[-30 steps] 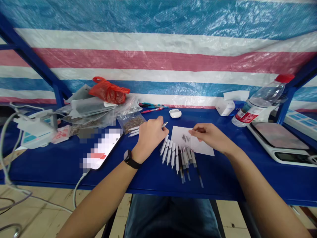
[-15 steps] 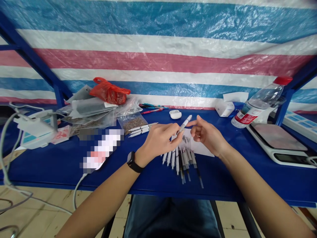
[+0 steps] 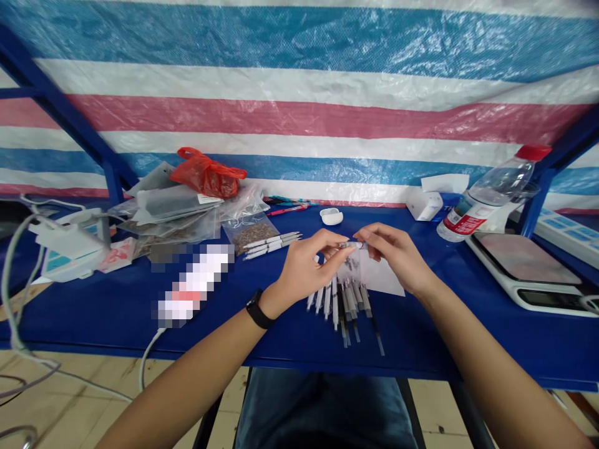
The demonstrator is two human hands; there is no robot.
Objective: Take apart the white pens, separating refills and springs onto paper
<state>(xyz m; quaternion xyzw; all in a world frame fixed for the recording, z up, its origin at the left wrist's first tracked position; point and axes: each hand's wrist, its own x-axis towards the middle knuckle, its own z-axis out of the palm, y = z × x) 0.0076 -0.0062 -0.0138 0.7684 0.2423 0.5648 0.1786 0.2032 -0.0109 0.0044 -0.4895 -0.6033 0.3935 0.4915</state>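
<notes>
Between my two hands a small white pen piece (image 3: 350, 246) is held level above the table. My left hand (image 3: 313, 259) pinches its left part between thumb and fingers, with a dark watch on the wrist. The fingertips of my right hand (image 3: 390, 252) are closed on its right end; whatever small part they hold there is mostly hidden. Just below my hands lies a row of white and grey pen barrels (image 3: 335, 305), with several thin ink refills (image 3: 378, 337) sticking out toward me. Behind them, small metal bits (image 3: 349, 269) rest on white paper (image 3: 386, 280).
Whole white pens (image 3: 271, 244) lie to the left, near a bag of brown bits (image 3: 255, 234) and a lit phone (image 3: 194, 287). An earbud case (image 3: 331, 216) sits behind my hands. A plastic bottle (image 3: 486, 193) and a scale (image 3: 528, 262) stand at right.
My right hand has moved left and closed on the end of the pen piece. That piece has swung from a steep slant to nearly level in my left hand.
</notes>
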